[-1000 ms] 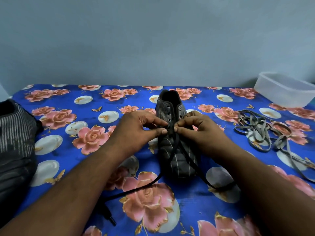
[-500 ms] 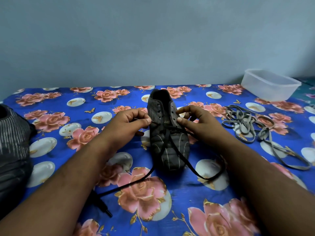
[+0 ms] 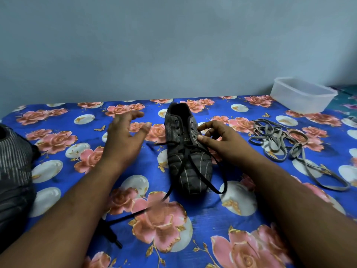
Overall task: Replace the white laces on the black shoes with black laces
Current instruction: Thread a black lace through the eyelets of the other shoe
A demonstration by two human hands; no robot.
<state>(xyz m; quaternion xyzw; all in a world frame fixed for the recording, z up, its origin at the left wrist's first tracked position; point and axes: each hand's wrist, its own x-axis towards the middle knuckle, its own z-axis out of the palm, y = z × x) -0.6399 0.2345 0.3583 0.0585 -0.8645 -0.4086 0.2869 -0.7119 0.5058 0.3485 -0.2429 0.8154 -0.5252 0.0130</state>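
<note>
The right hand point(image 3: 222, 140) pinched the shoe point(image 3: 188, 151) flap (to steady it); the left hand point(image 3: 123, 138) hung wide, holding nothing.

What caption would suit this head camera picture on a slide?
Relacing a black shoe: right hand pinches the black lace at an eyelet, left hand open.

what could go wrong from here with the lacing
The left hand is open and off the black lace, so only the right hand steadies the shoe; a tug may shift it. The loose lace end trailing toward the table edge could snag under a forearm.
</note>
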